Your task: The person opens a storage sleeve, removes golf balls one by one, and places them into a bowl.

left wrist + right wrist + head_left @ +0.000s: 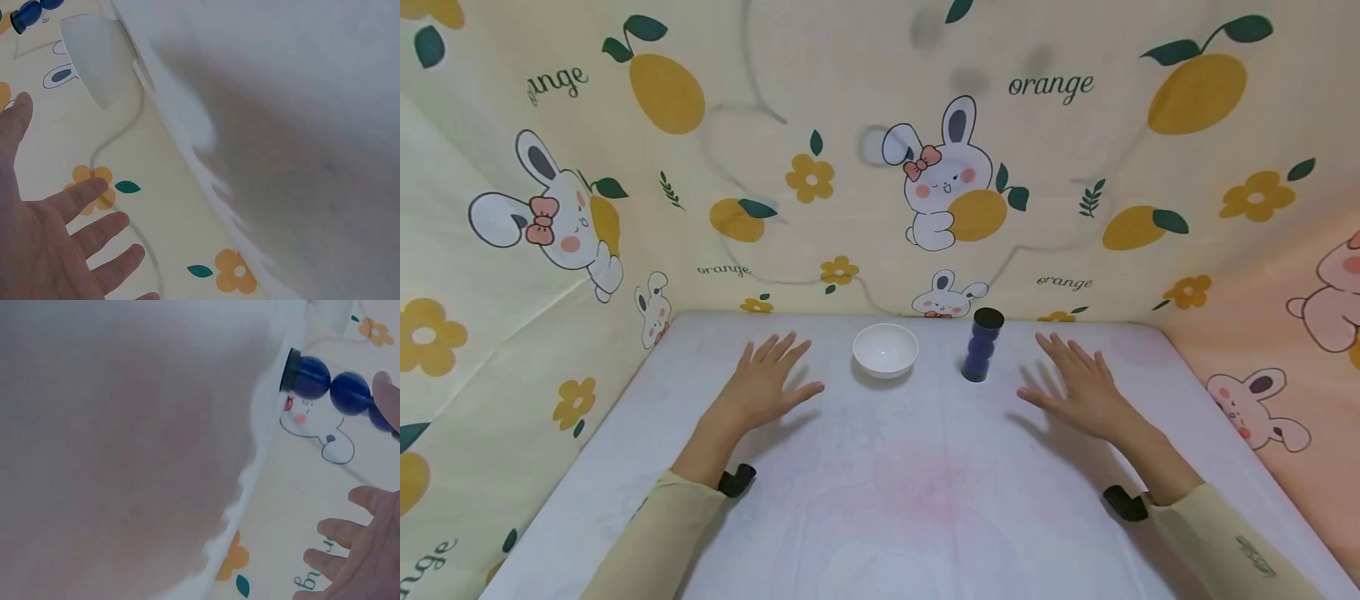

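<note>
A white bowl (pixel 885 351) stands near the back middle of the table; its side shows in the left wrist view as a white bowl (pixel 100 59). Right of it stands a dark blue bottle (pixel 981 348) with rounded bulges and a black top, upright. My left hand (pixel 763 387) is spread with straight fingers, left of the bowl and apart from it. On the other side, my right hand (pixel 1078 392) is spread too, to the right of the bottle and holding nothing. In the right wrist view the bottle (pixel 350 392) shows its round blue segments beyond the thumb.
The table (pixel 880 500) has a pale white cover. Patterned cloth (pixel 850 183) with rabbits and oranges rises behind it and along both sides. Small black devices are worn at the left wrist (pixel 737 481) and right wrist (pixel 1125 503).
</note>
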{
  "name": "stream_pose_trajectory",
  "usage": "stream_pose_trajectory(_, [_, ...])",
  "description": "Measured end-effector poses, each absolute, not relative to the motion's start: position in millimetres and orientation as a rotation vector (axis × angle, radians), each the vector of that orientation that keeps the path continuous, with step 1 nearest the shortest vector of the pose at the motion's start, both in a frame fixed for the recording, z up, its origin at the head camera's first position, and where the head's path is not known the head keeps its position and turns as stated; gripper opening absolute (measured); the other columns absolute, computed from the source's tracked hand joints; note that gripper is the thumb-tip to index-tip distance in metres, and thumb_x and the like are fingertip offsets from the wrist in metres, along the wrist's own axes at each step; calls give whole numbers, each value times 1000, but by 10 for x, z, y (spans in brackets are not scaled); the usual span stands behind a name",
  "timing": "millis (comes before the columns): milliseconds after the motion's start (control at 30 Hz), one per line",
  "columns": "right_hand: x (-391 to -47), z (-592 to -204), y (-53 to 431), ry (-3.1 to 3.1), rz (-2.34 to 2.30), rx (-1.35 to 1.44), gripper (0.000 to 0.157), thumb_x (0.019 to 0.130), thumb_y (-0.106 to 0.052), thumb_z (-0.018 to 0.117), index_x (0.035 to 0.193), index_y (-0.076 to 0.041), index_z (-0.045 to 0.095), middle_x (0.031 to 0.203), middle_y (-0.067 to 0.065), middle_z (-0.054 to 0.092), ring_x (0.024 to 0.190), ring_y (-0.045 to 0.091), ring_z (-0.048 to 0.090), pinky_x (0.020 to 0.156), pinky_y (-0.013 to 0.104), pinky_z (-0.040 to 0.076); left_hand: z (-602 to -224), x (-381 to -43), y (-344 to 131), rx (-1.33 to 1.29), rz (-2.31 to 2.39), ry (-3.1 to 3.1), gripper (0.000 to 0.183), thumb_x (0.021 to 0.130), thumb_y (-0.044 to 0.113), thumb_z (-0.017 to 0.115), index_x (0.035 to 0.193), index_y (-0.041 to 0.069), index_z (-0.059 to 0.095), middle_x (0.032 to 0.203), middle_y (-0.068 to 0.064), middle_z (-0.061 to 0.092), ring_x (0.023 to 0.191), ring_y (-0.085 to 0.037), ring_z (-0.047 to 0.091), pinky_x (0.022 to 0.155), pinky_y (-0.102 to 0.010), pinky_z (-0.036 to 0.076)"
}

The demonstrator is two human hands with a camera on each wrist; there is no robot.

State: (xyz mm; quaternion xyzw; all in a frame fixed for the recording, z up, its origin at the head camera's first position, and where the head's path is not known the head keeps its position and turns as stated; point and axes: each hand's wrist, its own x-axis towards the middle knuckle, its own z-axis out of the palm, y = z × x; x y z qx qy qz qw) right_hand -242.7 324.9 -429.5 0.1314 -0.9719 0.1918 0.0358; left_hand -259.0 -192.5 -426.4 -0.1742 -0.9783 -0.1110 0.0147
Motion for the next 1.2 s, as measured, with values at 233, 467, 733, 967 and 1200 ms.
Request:
stream_pose_trajectory(233, [-2531,-4321,3146,-2992,596,428,104,97,-66,69,173,-17,18,175,27,17,160,56,11,127,73,-7,-4277,-2638,-1839,-564,-319,-3048,90,102,72,55,170,18,32,177,-14,23,164,-43,17,130,-70,5])
stream_pose_trajectory(467, [-2631,-4323,3036,-2977,619,453,103,97,-64,70,173,-16,21,175,27,19,160,56,12,128,73,-4,-4277,-2670,-1764,-572,-325,-3057,91,101,74,53,171,20,31,178,-13,22,164,-42,15,130,-69,3])
stream_pose_trajectory(733, [-2739,-4371,2927,-2962,638,491,100,98,-61,71,172,-14,23,173,29,22,159,56,14,128,73,-1,-4266,-2701,-1672,-607,-331,-3058,90,102,74,52,172,22,27,179,-12,21,165,-39,13,131,-67,1])
stream_pose_trajectory(967, [-2849,-4425,2864,-2970,667,486,101,98,-61,71,169,-5,25,174,27,23,160,53,16,129,71,2,-4224,-2697,-1581,-628,-324,-3056,90,102,74,52,172,22,27,179,-11,21,165,-39,14,131,-67,3])
stream_pose_trajectory(1200, [-2951,-4441,2799,-2915,816,510,98,98,-54,76,166,1,31,166,33,35,155,55,29,127,72,15,-4188,-2712,-1504,-653,-328,-3043,90,102,74,52,172,23,27,179,-10,21,165,-38,14,132,-66,3])
